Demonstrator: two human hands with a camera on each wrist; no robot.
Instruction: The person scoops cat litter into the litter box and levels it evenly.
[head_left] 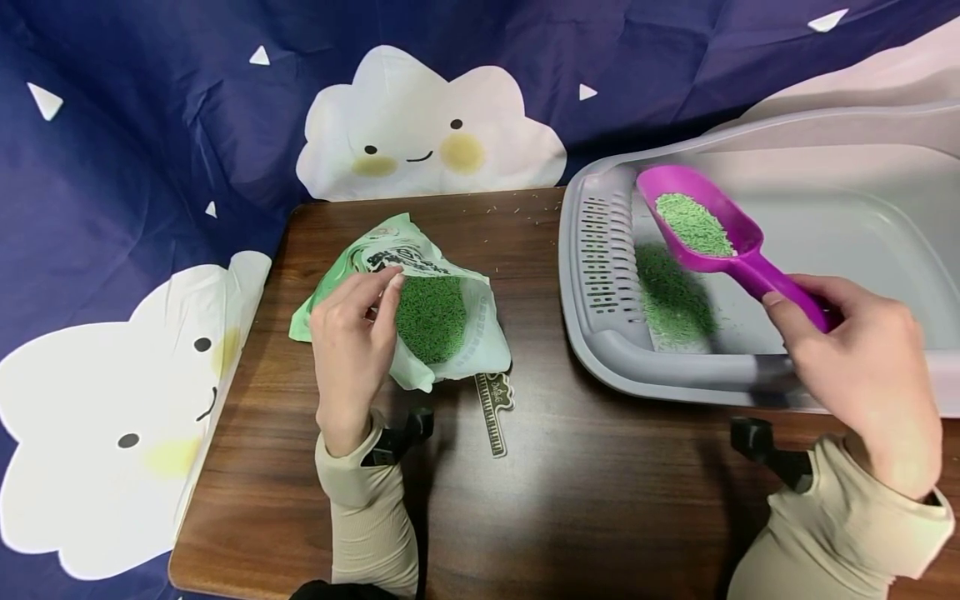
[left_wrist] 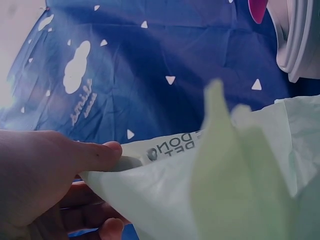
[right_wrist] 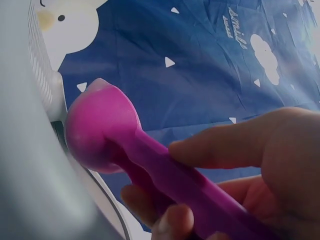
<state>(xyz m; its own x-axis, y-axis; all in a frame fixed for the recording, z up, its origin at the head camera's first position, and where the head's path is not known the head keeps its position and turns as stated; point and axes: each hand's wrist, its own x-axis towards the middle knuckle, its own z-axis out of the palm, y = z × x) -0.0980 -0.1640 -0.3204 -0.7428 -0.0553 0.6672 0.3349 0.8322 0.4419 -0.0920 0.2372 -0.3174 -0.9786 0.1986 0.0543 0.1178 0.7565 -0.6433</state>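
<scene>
Ruler (head_left: 492, 417) is on the brown worktop (head_left: 570, 492), its far end hidden by the bag (head_left: 483, 329). Left hand (head_left: 352, 333) has its fingers pinching the bag's rim, and you can see green pellets (head_left: 431, 318) inside the open mouth. Right hand (head_left: 862, 362) has its fingers wrapped round the handle of the purple scoop (head_left: 738, 227), which is loaded with pellets and held over the grey tray (head_left: 675, 373). There's a green patch (head_left: 673, 296) in the tray by the slotted end. Behind it all, a blue cloth (head_left: 187, 67) with smiley clouds.
</scene>
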